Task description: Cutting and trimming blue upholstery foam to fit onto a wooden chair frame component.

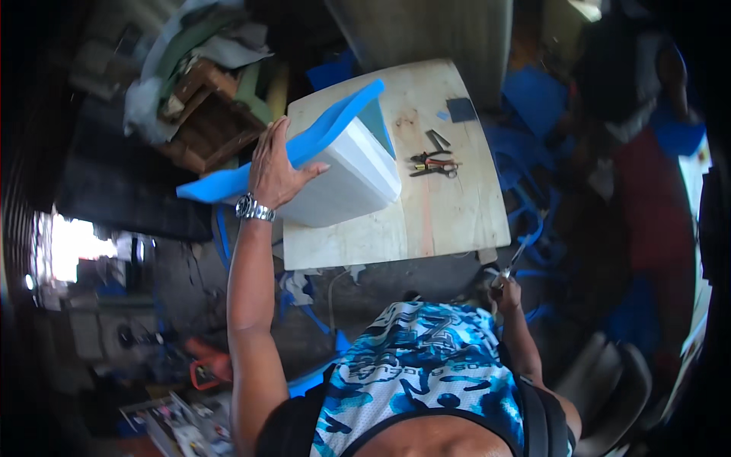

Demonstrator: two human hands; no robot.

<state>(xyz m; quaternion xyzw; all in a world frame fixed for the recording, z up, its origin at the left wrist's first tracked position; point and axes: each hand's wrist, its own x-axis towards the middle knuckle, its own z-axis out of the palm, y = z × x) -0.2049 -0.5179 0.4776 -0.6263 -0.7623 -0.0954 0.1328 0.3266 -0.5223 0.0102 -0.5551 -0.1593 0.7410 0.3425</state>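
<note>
A white padded piece (343,190) with a blue sheet (350,107) along its upper side stands tilted on the pale wooden worktable (464,206). My left hand (278,167), with a metal watch at the wrist, grips its blue edge, fingers over the top and thumb on the white face. My right hand (508,291) is closed on a metal tool (514,263), apparently scissors, held low beside the table's front right corner, pointing up. On the table lie pliers and scissors (434,166), a small dark stapler-like tool (438,139) and a dark flat square (461,108).
A wooden chair frame with green and white padding (209,110) stands at the back left. Blue scraps and strips (525,213) lie right of the table. An orange tool (205,362) is at lower left, and dark padded pieces (617,381) are at lower right.
</note>
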